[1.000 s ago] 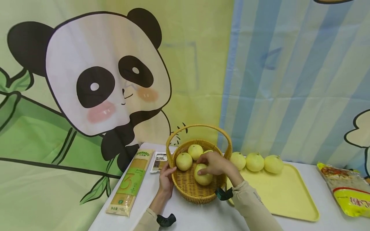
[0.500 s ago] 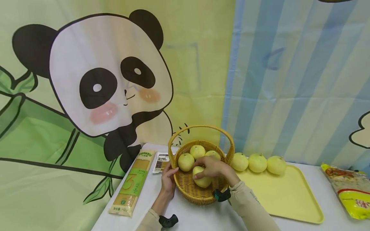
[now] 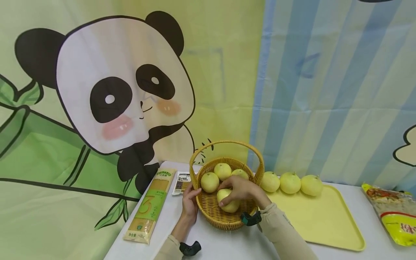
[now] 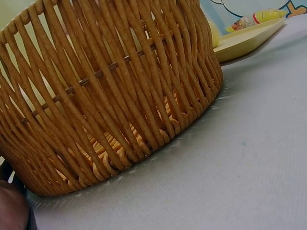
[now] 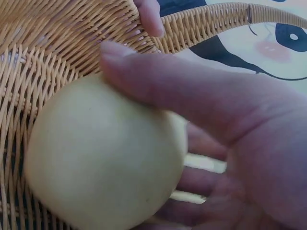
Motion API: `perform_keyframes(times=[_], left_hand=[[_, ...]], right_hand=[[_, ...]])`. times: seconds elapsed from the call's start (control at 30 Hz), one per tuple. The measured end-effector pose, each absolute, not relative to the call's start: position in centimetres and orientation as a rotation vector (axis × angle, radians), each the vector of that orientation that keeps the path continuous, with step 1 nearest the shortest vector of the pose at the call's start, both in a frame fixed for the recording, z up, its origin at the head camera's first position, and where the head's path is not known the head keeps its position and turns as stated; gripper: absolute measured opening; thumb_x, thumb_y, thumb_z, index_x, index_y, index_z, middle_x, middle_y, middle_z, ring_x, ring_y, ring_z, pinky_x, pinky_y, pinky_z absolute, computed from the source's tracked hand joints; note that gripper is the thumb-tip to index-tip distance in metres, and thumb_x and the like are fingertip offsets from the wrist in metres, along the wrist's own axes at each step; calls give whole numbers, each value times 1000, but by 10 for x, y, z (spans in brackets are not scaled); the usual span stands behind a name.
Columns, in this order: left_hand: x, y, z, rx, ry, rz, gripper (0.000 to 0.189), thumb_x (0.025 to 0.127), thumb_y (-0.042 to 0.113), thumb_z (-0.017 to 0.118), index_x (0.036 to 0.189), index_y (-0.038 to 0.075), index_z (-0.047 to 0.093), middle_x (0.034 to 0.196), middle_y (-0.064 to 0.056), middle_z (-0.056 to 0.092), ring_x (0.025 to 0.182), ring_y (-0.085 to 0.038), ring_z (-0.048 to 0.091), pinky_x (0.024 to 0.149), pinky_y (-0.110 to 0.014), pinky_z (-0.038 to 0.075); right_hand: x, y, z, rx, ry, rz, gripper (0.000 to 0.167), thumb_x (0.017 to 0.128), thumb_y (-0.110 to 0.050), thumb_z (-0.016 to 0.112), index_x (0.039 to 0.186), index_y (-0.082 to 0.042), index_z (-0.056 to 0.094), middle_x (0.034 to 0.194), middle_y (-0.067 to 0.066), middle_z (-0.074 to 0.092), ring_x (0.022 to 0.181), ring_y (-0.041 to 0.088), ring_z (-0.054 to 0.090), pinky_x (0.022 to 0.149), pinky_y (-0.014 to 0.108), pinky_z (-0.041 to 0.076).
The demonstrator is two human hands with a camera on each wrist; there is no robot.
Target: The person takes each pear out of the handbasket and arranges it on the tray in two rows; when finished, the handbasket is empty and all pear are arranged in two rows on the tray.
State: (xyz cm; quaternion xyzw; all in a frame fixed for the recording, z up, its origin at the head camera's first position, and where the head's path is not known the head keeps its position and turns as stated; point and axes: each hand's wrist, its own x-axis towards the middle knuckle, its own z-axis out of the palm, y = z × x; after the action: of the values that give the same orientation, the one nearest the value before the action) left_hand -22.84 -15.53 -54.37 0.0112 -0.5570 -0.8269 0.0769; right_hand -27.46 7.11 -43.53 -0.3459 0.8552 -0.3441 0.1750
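Note:
A round wicker basket (image 3: pixel 224 224) with a tall hoop handle stands on the table. My left hand (image 3: pixel 190 203) grips its left side, with the thumb over the rim and the fingers outside. Inside the basket, my right hand (image 3: pixel 238 189) holds a smooth pale yellow melon (image 3: pixel 228 204). Up close in the right wrist view, the thumb lies across this melon (image 5: pixel 103 153) and the other fingers go round behind it. Behind it in the basket sit a left melon (image 3: pixel 209 182), a back melon (image 3: pixel 222 171) and a right melon (image 3: pixel 239 173), the last partly hidden by my right hand.
Right of the basket lies a yellow tray (image 3: pixel 328 220), with three melons (image 3: pixel 290 182) in a row at its back edge. A yellow food bag (image 3: pixel 394 216) is at the far right. A long noodle pack (image 3: pixel 151 206) and a small packet (image 3: pixel 181 183) lie on the left.
My right hand has shifted and turned the melon slightly within the basket. The left hand keeps its grip on the basket. The head view has shifted a little.

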Motion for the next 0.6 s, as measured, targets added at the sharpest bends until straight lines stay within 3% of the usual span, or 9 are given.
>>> perform_keyframes(times=[0.13, 0.3, 0.43, 0.5, 0.6], left_hand=[[-228, -156, -542, 42, -1692, -2462, 62, 97, 14, 51, 159, 10, 48, 163, -14, 45, 140, -18, 50, 109, -25, 47], [-227, -155, -543, 50, -1683, -2474, 62, 96, 13, 51, 159, 11, 49, 162, -14, 46, 139, -19, 50, 109, -26, 47], [-228, -156, -544, 39, -1682, -2475, 63, 97, 12, 51, 160, 10, 47, 164, -14, 44, 141, -19, 49, 111, -27, 45], [-228, -156, -544, 38, -1684, -2472, 63, 97, 13, 51, 160, 9, 46, 165, -15, 44, 142, -19, 48, 111, -27, 44], [-229, -156, -545, 36, -1677, -2474, 63, 97, 13, 51, 160, 9, 47, 165, -14, 43, 142, -20, 47, 112, -28, 43]], right_hand=[[-275, 76, -431, -991, 2460, -1146, 52, 76, -30, 97, 122, -11, 81, 111, -3, 81, 89, 10, 64, 76, 27, 52], [-271, 82, -426, -958, 2492, -1325, 56, 76, -38, 95, 126, -17, 80, 126, 1, 78, 106, 16, 69, 81, 29, 55], [-265, 87, -421, -975, 2513, -1403, 52, 77, -44, 94, 124, -26, 80, 129, -2, 77, 111, 13, 69, 84, 35, 55], [-260, 91, -419, -1007, 2514, -1435, 50, 78, -44, 93, 124, -29, 80, 128, -2, 77, 96, 9, 68, 77, 35, 55], [-253, 97, -415, -1042, 2502, -1490, 48, 80, -39, 93, 124, -29, 80, 128, 0, 77, 94, 3, 66, 73, 31, 56]])
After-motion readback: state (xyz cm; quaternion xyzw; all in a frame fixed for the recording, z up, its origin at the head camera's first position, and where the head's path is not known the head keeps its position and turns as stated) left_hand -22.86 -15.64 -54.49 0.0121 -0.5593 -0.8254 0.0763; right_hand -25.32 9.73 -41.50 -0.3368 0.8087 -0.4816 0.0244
